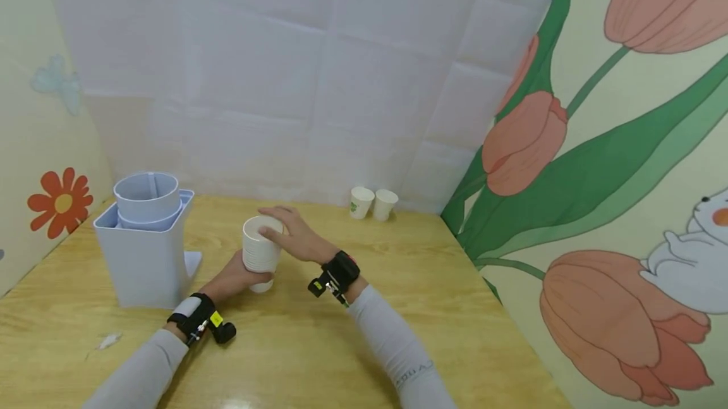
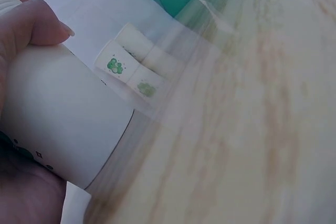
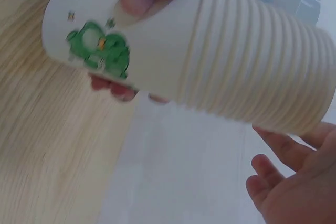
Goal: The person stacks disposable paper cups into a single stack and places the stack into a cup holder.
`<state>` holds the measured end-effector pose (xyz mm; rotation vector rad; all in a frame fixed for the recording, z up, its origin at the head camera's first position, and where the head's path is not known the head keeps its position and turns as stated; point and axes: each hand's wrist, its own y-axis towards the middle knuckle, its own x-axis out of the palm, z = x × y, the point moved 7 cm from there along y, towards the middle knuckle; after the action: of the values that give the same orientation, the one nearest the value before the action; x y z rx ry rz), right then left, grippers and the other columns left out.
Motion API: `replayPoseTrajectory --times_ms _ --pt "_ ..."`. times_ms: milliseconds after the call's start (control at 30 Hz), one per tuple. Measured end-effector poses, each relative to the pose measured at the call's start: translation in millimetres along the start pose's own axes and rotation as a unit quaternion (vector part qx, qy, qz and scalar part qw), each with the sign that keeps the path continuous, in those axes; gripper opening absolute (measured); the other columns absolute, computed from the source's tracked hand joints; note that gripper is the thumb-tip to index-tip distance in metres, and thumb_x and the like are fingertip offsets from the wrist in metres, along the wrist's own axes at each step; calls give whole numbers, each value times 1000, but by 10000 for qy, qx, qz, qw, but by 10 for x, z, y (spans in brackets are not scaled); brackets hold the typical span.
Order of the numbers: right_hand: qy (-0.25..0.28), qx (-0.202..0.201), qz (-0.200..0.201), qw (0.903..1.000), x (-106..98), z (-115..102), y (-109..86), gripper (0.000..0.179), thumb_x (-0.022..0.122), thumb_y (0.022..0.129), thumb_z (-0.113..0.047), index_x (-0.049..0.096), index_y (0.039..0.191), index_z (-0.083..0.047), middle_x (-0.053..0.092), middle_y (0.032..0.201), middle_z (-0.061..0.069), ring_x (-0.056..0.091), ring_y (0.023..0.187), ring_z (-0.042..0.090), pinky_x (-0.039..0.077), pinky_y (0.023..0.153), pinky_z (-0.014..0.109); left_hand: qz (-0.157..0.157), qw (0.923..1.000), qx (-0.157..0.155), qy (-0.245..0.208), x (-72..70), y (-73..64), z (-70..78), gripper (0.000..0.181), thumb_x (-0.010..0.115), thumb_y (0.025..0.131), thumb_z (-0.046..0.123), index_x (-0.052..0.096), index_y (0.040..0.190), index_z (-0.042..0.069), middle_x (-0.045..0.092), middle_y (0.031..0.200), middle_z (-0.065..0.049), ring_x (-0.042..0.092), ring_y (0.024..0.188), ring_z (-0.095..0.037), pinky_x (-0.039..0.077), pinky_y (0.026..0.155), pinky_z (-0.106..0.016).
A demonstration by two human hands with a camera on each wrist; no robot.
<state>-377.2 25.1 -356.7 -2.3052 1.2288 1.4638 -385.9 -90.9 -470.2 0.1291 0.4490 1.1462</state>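
Observation:
A stack of white paper cups is tilted above the table, its mouth end up. My left hand grips the stack near its lower end. The right wrist view shows a green bear print on the lowest cup and several stacked rims. My right hand is at the top rim, thumb over the mouth and the other fingers beyond the far side. Those fingers look loosely spread in the right wrist view; the thumb is hidden there.
Two more paper cups, a left one and a right one, stand by the back wall. On the left is a pale blue square container with a round tub inside. A small white object lies on the wooden table.

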Motion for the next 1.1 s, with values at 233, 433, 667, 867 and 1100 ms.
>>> replayPoseTrajectory --times_ms 233,433,667,867,1100 --pt "120 261 465 9985 -187 386 55 63 31 110 -48 46 150 -1 48 153 17 39 145 31 32 119 47 38 10000 -64 -44 -28 11 -10 70 78 80 7 42 138 -8 59 126 -25 57 112 -26 45 99 -43" --pt "95 454 1145 9923 -381 851 99 46 41 111 -27 53 143 3 55 145 21 47 139 34 36 117 46 127 9998 -124 -88 -34 -3 -23 68 80 79 6 44 135 -10 61 123 -24 58 108 -21 46 97 -39" --pt "-167 896 1627 9825 -679 1336 26 42 45 109 -20 54 140 6 53 144 26 44 138 39 34 116 51 66 9999 -48 -121 -3 -3 -7 68 79 79 5 44 136 -10 61 123 -24 58 108 -19 46 97 -38" --pt "-562 1360 2095 9667 -958 1748 -68 39 54 103 -11 56 137 8 53 141 29 43 136 44 32 115 55 39 9999 -14 -149 17 0 -26 67 79 79 5 45 134 -10 61 121 -21 58 106 -17 47 96 -36" --pt "-1027 2137 2182 9467 -1182 2104 -141 51 66 93 -12 54 140 4 40 148 32 32 138 51 29 112 63 -29 9997 11 -225 30 3 -38 67 79 78 5 45 134 -10 61 122 -22 58 108 -23 47 97 -41"
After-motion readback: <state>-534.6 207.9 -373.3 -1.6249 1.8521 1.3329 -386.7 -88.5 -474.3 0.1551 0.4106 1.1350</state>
